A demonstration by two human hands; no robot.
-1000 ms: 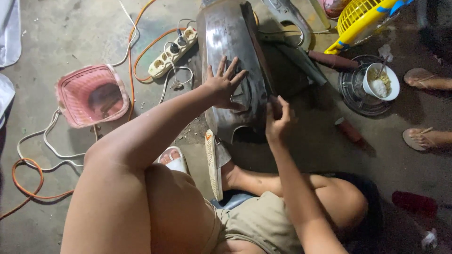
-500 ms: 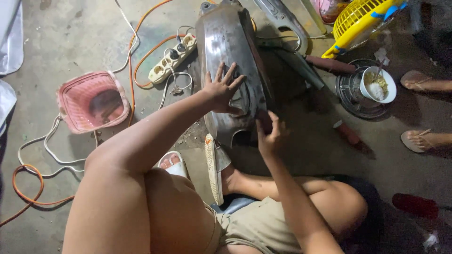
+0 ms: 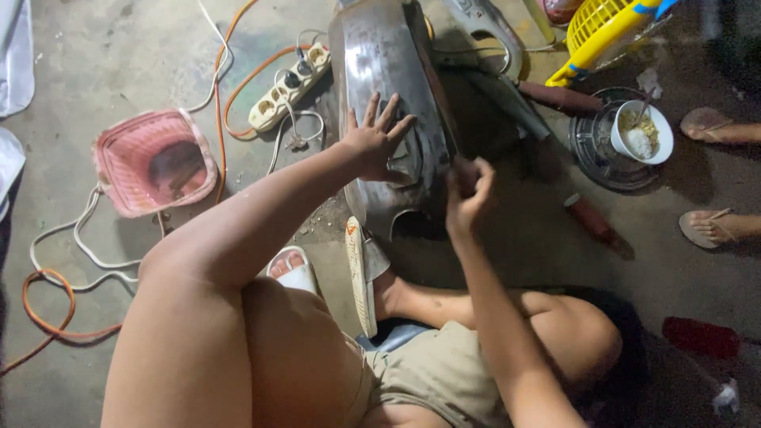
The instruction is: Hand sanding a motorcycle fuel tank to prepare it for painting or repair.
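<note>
Left hand [image 3: 376, 143] fingers spread wide, flat on grey panel [image 3: 388, 71] on the floor, right hand [image 3: 469, 190] curled in a fist at panel edge, contents unclear, white cup [image 3: 644, 131] holding pale food, pink basket [image 3: 154, 161] near power strip [image 3: 289, 87].

bare grey concrete floor [image 3: 95, 63], stained, dimmer at right.

Since a second ago, we have drawn our right hand [image 3: 468, 190] down off the grey metal panel [image 3: 392, 87] and curled it into a loose fist, while our view drifted slightly rightward.
</note>
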